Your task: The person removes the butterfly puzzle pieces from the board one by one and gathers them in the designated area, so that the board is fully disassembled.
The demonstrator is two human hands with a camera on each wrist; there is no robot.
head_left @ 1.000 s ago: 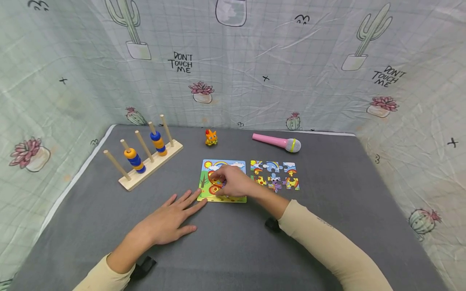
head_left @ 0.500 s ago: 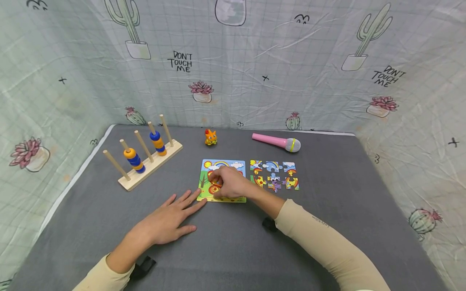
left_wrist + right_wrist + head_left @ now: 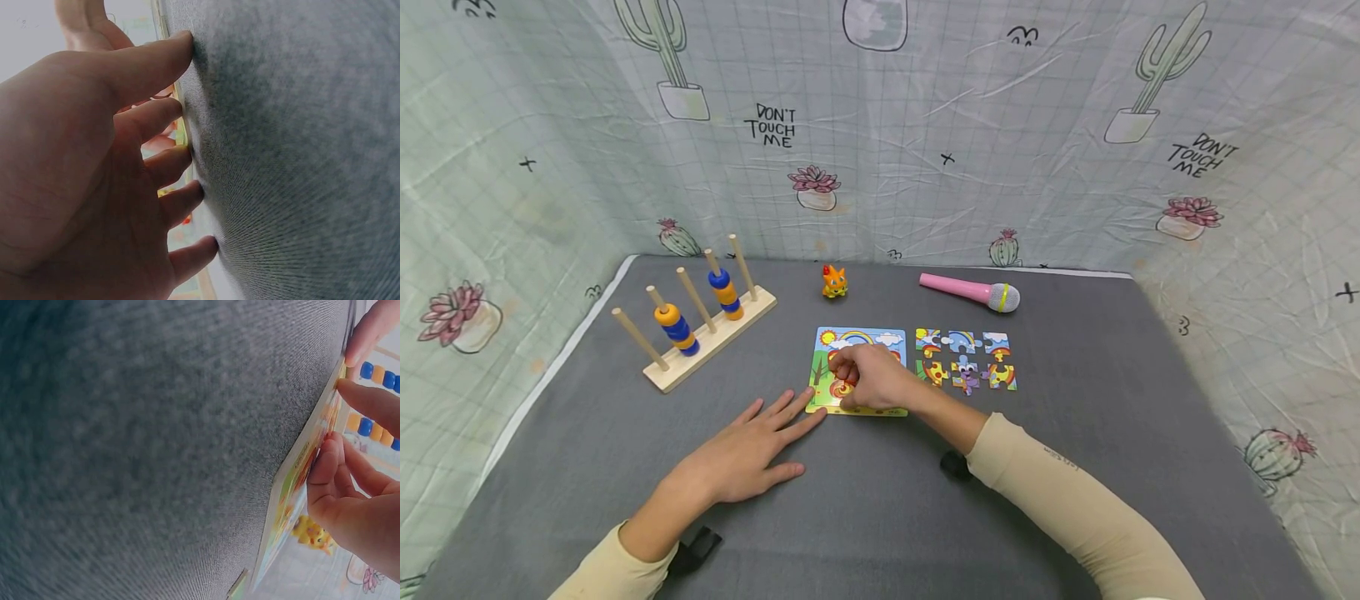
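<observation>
My left hand point(image 3: 741, 457) lies with spread, straight fingers on the grey cloth, its fingertips at the lower-left corner of a picture puzzle board point(image 3: 891, 411). Over the middle of that board is my right hand point(image 3: 883, 377), its fingers bent and the thumb apart from them. In the right wrist view, the thumb and fingertips of the right hand point(image 3: 359, 509) touch the board's surface point(image 3: 290, 487). Whether a loose piece lies between them is hidden. An orange swirl shows by the thumb. Several puzzle pieces point(image 3: 964, 375) lie in two rows right of the board.
A wooden peg stand point(image 3: 713, 336) with blue and orange beads stands at the left. Behind the board are a small orange toy animal point(image 3: 834, 282) and a pink toy microphone point(image 3: 957, 287). A patterned curtain point(image 3: 880, 125) rises along the back and sides.
My right hand has shifted very slightly on the board, and its forearm has moved a little left. The left hand and loose pieces stay in place.
</observation>
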